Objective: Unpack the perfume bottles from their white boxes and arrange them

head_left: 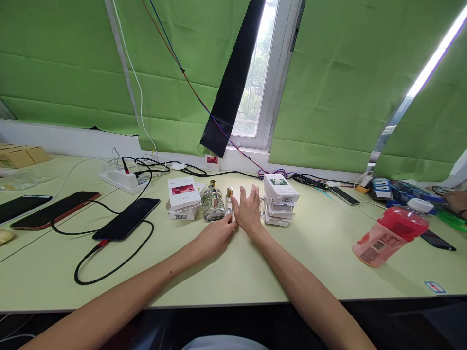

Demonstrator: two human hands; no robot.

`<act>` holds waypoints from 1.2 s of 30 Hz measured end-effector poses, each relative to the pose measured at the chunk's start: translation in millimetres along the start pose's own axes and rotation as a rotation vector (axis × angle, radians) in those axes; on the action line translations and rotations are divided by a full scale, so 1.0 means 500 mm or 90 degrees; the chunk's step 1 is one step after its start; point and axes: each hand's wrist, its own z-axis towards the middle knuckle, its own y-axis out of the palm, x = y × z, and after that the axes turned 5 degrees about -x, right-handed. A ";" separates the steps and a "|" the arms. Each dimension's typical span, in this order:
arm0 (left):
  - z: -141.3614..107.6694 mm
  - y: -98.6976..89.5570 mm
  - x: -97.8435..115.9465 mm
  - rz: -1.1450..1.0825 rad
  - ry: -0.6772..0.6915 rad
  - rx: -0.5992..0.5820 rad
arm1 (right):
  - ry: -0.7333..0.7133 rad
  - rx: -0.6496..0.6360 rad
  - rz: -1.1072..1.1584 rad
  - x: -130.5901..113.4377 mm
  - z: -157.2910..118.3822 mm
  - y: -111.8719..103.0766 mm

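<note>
My left hand [218, 236] rests low on the table just in front of the glass perfume bottles [213, 206]; its fingertips are partly hidden near my right hand, and I cannot make out what they hold. My right hand [248, 210] is raised with its fingers apart, beside a small gold-capped bottle [229, 200]. Another clear bottle [262, 206] shows partly between that hand and a stack of white boxes [280, 194]. To the left of the bottles lie white boxes with a red picture [183, 193].
A pink drink bottle [392, 233] stands tilted-looking at the right. Phones [127, 218] and black cables lie at the left, near a white power strip [124, 179]. Another person's hand [456, 200] shows at the right edge. Green blinds [335, 97] hang behind the table [248, 272].
</note>
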 end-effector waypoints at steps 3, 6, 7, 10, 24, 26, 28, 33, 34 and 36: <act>0.000 -0.002 0.002 0.004 -0.007 -0.009 | 0.001 -0.011 0.016 -0.001 0.001 0.000; 0.000 -0.006 0.004 0.010 -0.008 -0.014 | 0.008 -0.030 0.031 -0.001 0.003 -0.003; 0.000 -0.007 0.005 0.012 -0.010 -0.014 | 0.011 -0.038 0.037 -0.001 0.004 -0.004; -0.001 -0.007 0.006 0.014 -0.011 -0.012 | 0.015 -0.058 0.062 0.001 0.006 -0.007; -0.002 -0.004 0.003 0.002 -0.005 -0.008 | -0.026 -0.010 0.112 0.019 0.012 0.010; -0.003 -0.005 0.003 -0.002 -0.008 -0.012 | -0.041 0.027 0.120 0.021 0.014 0.014; -0.003 -0.006 0.003 -0.004 -0.008 -0.012 | -0.053 0.049 0.123 0.023 0.015 0.012; -0.002 -0.004 0.001 -0.001 -0.003 -0.003 | -0.083 0.015 0.132 0.025 0.016 -0.016; -0.003 -0.003 0.001 0.000 -0.001 -0.002 | -0.088 0.013 0.138 0.025 0.016 -0.023; -0.003 -0.003 0.001 0.001 0.001 0.000 | -0.098 0.016 0.149 0.024 0.014 -0.034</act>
